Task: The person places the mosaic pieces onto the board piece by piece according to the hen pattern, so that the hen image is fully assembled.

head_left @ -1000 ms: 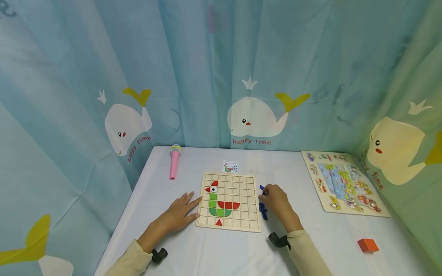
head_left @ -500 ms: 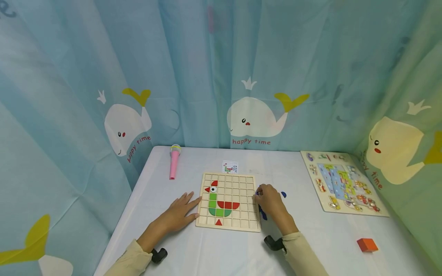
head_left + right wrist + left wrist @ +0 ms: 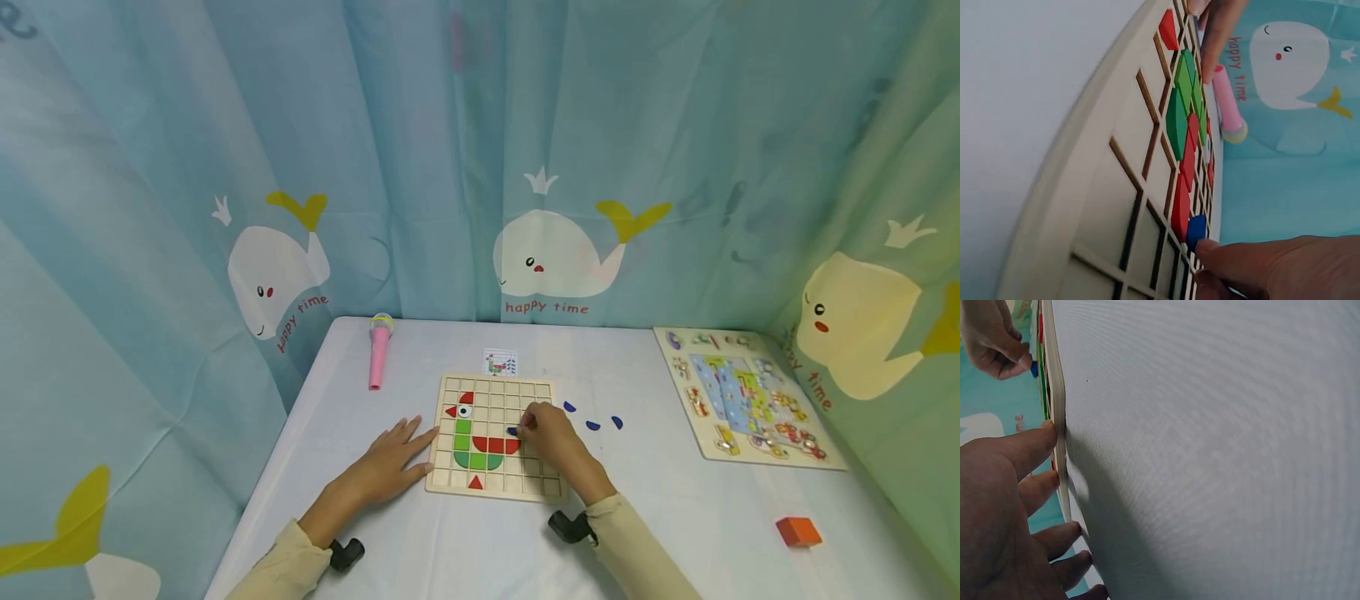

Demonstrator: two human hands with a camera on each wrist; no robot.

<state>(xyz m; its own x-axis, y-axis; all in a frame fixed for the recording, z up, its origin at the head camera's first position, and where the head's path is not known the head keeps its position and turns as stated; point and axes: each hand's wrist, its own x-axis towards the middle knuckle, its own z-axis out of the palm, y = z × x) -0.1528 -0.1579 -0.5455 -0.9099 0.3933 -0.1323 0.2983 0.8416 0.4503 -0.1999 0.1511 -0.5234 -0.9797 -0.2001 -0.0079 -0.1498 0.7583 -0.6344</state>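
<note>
Right hand (image 3: 551, 440) over centre of wooden grid board (image 3: 495, 492), fingertips pinching small blue piece (image 3: 513, 431) just above red tiles (image 3: 496, 445), mid-frame. Left hand (image 3: 390, 462) flat on tbl, fingers spread, tips touching board's left edge. Three more blue pieces (image 3: 592, 417) on tbl, right of board.

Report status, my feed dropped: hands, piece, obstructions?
Left hand flat, steadying grid board. Right hand pinches blue piece above red tiles. Nothing blocking.
</note>
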